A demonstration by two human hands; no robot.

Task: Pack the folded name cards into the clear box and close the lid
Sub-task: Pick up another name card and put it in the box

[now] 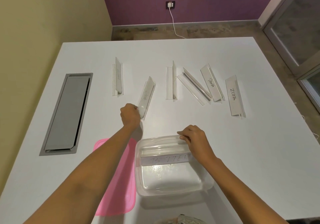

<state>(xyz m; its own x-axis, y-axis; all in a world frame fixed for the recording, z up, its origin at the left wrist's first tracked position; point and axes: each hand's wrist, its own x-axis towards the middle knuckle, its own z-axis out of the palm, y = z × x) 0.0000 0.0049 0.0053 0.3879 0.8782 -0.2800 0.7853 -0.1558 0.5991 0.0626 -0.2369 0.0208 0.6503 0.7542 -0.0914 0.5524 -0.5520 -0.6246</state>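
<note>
A clear box (173,187) stands open on the white table near me. Inside it lies one name card (164,160), and a second card (162,148) sits along the far wall. My right hand (194,139) rests on the box's far rim, fingers pinching that edge. My left hand (130,115) grips the near end of a name card (147,96) lying on the table. Several more cards lie further away, among them one marked PANDA (212,85) and one marked ZEBRA (233,95). The pink lid (121,187) lies flat left of the box, under my left forearm.
A grey cable hatch (66,112) is set into the table at the left. The table's right edge (284,88) drops to the floor. A white cable (174,22) runs from a wall socket behind the table.
</note>
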